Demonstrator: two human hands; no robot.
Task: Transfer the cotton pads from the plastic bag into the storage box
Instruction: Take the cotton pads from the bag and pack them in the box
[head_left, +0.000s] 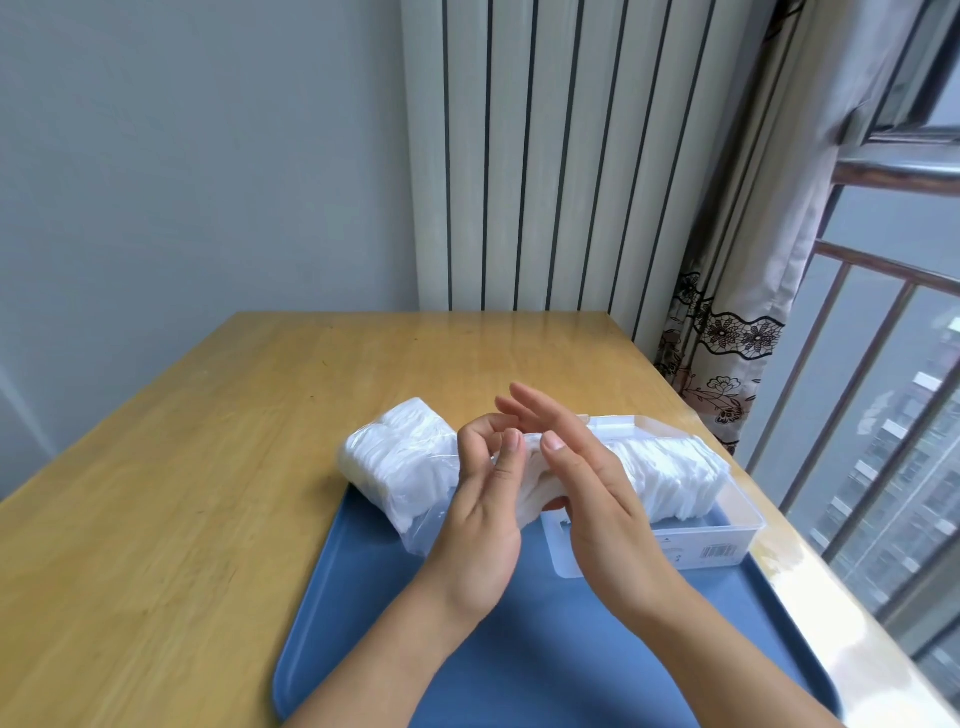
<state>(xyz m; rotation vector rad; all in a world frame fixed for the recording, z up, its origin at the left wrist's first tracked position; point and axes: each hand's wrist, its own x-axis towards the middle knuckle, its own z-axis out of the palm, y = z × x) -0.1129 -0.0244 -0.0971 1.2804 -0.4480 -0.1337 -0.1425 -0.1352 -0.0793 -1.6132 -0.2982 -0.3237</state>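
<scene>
Small stack of cotton pads (535, 483) held between the two hands, above the near-left end of the storage box; only a white sliver visible in the gap between the palms, count not readable. Left hand (485, 519) on the stack's left side, thumb tip up against its top edge, fingers curled round the far side and mostly hidden. Right hand (582, 493) on the stack's right side, thumb laid along the top edge, fingers straight and pointing away; contact of the palm with the pads blocked from view.

Storage box (737, 525), clear plastic, directly behind and right of the right hand: row of white pads standing on edge inside, filling the far part; near-left corner of the box covered by the right hand, so fill there not determinable. Label on the near wall too small to read.

Plastic bag (395, 462), clear, left of and behind the left hand: still packed with white pads, near end crumpled, mouth hidden behind the left hand.

Blue tray (545, 665) under both forearms, carrying the box and the near end of the bag; near edge cut off by the frame. Wooden table (182, 493) beneath. Radiator (545, 156) and curtain (753, 312) beyond the hands, window railing (857, 415) to the right.
</scene>
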